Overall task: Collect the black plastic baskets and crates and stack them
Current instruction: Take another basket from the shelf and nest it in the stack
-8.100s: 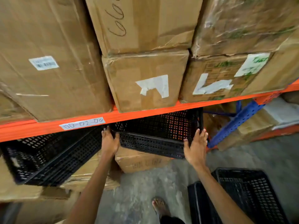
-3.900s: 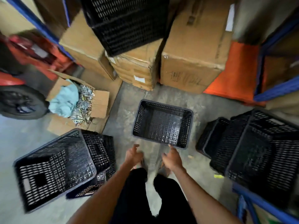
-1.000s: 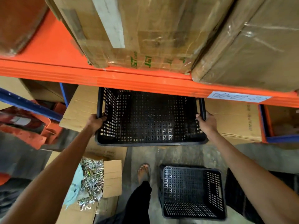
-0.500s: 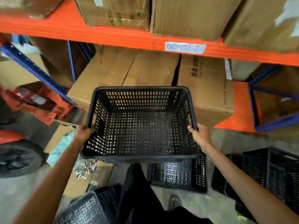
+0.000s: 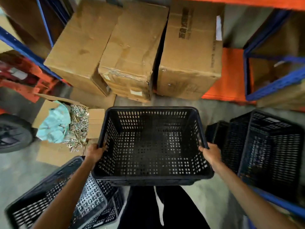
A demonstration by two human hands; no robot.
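Off the shelf and lowered, the black basket point(image 5: 151, 144) is gripped at its rims between left hand point(image 5: 94, 152) and right hand point(image 5: 210, 153); light, rigid, likely easily nested.

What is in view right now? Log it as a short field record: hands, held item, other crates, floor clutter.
held item: black crate, empty, upright
left hand: gripping the crate's left rim
right hand: gripping the crate's right rim
crates to the left: tipped black crates on the floor
crates to the right: black crates nested on their sides
floor clutter: open carton with metal parts and a teal cloth
behind: cardboard boxes under the rack
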